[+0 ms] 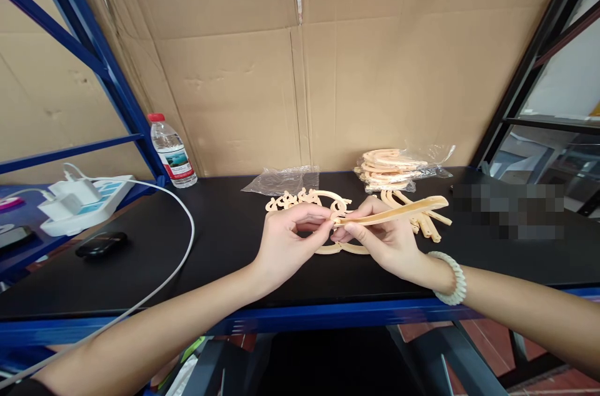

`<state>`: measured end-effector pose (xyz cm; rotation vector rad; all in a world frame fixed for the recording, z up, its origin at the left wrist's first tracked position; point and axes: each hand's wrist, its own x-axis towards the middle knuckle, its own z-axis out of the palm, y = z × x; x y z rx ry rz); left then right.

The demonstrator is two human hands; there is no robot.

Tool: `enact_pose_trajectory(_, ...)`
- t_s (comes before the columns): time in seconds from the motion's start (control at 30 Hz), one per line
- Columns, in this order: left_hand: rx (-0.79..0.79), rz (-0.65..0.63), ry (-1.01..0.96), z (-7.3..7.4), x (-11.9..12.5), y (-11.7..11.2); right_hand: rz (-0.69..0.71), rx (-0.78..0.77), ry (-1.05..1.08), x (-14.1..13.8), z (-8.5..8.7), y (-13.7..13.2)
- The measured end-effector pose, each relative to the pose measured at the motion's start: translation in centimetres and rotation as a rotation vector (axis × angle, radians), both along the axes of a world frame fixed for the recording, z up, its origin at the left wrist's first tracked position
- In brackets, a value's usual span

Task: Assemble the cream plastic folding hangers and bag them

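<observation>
My left hand (291,238) and my right hand (380,235) meet over the black tabletop (210,246). Both pinch the near end of a long, curved, pale wooden strip (398,212) that points up to the right. Right under the hands lies a flat cut-out wooden ring with lettering (307,199), partly hidden by the fingers. A white bead bracelet (452,277) is on my right wrist.
Loose curved wooden pieces (424,221) lie right of the hands. A plastic bag of stacked wooden parts (391,168) and an empty clear bag (284,180) sit near the cardboard wall (300,71). At left are a water bottle (171,151), a power strip with chargers (82,199), a white cable (185,240) and a small black case (100,243).
</observation>
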<state>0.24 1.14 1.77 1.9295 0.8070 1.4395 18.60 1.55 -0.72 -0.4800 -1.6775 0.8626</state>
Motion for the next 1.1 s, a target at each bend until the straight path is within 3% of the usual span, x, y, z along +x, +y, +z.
enact_pose_trajectory(0.23,-0.07,-0.051,-0.061,0.3,0.2,-0.3,-0.08,0.056,-0.021,0.2,-0.1,0.1)
enact_pose_trajectory(0.57,-0.184,-0.104,-0.104,-0.3,0.5,0.2,-0.095,0.005,-0.004,0.1,0.2,0.0)
enact_pose_trajectory(0.8,-0.179,-0.13,-0.085,-0.2,0.2,0.6,0.027,-0.059,-0.074,0.2,0.3,0.2)
enact_pose_trajectory(0.97,-0.375,-0.098,-0.113,0.0,-0.2,1.2,0.232,-0.132,-0.41,3.4,2.9,2.3)
enact_pose_trajectory(1.03,-0.411,-0.07,-0.118,0.1,-0.2,1.5,0.067,-0.04,-0.535,5.7,4.2,3.8)
enact_pose_trajectory(1.1,-0.424,-0.049,-0.105,0.1,-0.2,1.7,-0.278,0.052,-0.653,8.0,5.1,5.3)
